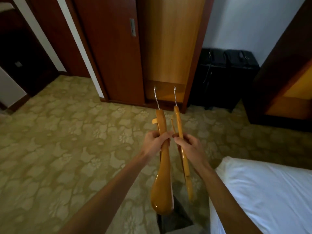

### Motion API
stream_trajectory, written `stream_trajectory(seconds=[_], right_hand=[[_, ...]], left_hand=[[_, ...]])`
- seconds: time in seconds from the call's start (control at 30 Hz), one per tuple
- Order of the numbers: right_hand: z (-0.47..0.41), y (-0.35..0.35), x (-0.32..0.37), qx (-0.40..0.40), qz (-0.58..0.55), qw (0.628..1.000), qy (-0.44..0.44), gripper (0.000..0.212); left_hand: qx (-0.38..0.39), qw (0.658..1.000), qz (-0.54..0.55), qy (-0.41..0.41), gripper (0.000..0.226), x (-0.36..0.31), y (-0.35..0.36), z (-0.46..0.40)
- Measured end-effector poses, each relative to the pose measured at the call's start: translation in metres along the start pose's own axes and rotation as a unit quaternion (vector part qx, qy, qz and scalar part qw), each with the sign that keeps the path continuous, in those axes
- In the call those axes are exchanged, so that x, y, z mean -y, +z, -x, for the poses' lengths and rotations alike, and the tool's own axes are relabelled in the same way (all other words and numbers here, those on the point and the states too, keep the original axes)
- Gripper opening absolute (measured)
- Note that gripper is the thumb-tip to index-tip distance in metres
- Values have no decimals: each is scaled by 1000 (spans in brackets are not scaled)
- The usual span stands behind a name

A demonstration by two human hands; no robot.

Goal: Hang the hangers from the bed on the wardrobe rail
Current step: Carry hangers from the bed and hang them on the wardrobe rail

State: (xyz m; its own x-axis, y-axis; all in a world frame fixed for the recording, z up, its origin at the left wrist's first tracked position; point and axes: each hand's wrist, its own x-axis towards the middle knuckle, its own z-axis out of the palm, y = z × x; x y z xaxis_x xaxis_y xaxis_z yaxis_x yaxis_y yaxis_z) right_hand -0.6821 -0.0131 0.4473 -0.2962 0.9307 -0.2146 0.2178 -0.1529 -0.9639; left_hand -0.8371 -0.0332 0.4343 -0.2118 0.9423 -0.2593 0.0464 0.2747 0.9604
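- Two wooden hangers are held out in front of the body, edge-on to the camera, metal hooks pointed away toward the wardrobe (170, 48).
- Left hanger (163, 166): thick, broad rounded shoulder end nearest the camera; gripped around its mid section by the left hand (156, 143), fingers curled round the wood.
- Right hanger (183, 156): seen thinner; gripped mid-length by the right hand (189, 146), fingers wrapped, thumb on the near side.
- The two hands are side by side, knuckles almost touching; hangers are roughly parallel, just beside each other, not seen to touch.
- Both hooks are seen in front of the wardrobe's lower opening; light wood interior is exposed at right, w/ dark sliding door (114, 53) closed over the left part. Rail is not in view.
- Bed (263, 188) w/ white sheet is at lower right, just beside the right forearm.
- Black luggage (224, 78) is stood against the wall, right of the wardrobe.
- Floor is covered by patterned carpet (67, 141), floral, yellow-green.
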Motion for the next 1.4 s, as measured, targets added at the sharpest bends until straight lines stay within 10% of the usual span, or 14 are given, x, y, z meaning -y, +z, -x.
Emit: stream_trajectory(seconds=[1.4], right_hand=[[-924,64,386,-124,-35,983,-128,11]], left_hand=[[100,982,-58,151,51,-416,-242,-905]])
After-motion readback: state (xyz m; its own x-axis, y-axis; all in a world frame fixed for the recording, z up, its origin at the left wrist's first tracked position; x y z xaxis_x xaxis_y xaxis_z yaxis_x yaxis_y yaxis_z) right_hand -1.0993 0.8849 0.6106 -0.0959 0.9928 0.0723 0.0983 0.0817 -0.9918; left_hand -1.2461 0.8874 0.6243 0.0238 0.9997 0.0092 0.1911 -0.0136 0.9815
